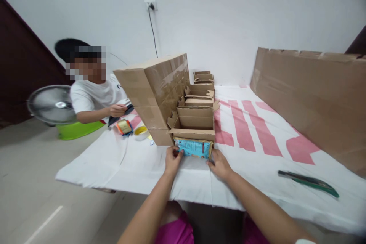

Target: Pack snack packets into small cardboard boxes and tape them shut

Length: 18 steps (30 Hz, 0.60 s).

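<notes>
A light-blue plastic packet (193, 148) with small print stands on its long edge against the front of an open cardboard box (197, 122). My left hand (172, 159) grips the packet's left end, thumb on the near face. At the other end my right hand (219, 163) closes round the lower corner; its far fingers are partly hidden. The box's flaps are up and its upper inside shows bare cardboard. More open boxes (198, 93) line up behind it. To their left rises a stack of closed, taped cartons (151, 95).
Across the table, a person (95, 95) holds a dark object. Tape rolls (140, 132) lie beside the stack. A green-handled utility knife (310, 183) rests at right, before a tall cardboard panel (309, 99). A fan (50, 105) stands on the floor.
</notes>
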{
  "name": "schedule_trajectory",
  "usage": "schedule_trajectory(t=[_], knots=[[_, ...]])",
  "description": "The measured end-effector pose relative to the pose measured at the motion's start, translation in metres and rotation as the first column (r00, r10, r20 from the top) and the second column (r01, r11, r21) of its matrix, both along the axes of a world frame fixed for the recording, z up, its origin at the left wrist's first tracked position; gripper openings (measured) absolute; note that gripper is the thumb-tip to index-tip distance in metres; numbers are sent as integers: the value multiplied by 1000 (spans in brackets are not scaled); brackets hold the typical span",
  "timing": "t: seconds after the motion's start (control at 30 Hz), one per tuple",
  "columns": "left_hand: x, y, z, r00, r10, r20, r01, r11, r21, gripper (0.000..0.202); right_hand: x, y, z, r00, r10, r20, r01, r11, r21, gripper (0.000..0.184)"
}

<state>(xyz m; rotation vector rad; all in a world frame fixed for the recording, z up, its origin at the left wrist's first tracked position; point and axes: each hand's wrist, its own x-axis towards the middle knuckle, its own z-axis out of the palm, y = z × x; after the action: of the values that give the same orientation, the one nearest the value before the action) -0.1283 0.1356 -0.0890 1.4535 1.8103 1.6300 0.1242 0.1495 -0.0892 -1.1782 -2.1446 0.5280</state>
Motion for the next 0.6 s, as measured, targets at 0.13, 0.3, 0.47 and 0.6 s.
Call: schedule_trajectory(t=[0.13,0.3,0.47,0.6], knots=[[-6,-4,-3,996,21,92,-21,1000,-1,32,0,-1,0,1000,3,11,-3,1000,6,53],[-11,-11,-3,984,47,173,-45,999,-14,37,2,-3,0,1000,13,16,-14,1000,13,54],[-22,-19,-2,970,96,225,-86,995,-55,40,7,-8,0,999,17,32,-17,1000,9,54],[-31,-24,2,968,121,222,-105,991,-81,40,11,-13,6,998,9,62,-8,1000,-12,55]])
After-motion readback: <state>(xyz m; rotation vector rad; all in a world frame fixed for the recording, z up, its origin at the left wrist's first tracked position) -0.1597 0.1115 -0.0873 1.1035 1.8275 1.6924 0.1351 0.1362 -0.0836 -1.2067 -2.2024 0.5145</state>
